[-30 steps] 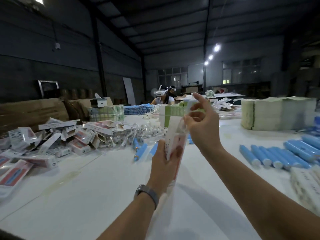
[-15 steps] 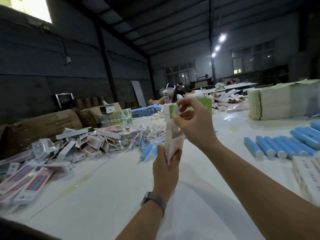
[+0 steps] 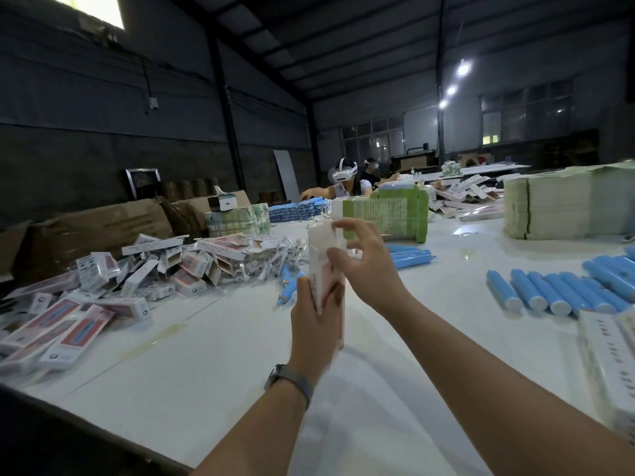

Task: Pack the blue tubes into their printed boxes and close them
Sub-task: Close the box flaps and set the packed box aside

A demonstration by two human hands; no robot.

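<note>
Heap of packed boxes far left on white table. Centre: left hand grips printed box upright above the table; right hand at its upper end, fingers curled, pinching the top flap. Blue tubes in a row, right.

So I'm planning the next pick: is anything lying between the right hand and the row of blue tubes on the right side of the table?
Nothing visible does. The right hand is at the top of the printed box that the left hand holds upright, and only bare white table lies between it and the blue tubes.
</note>
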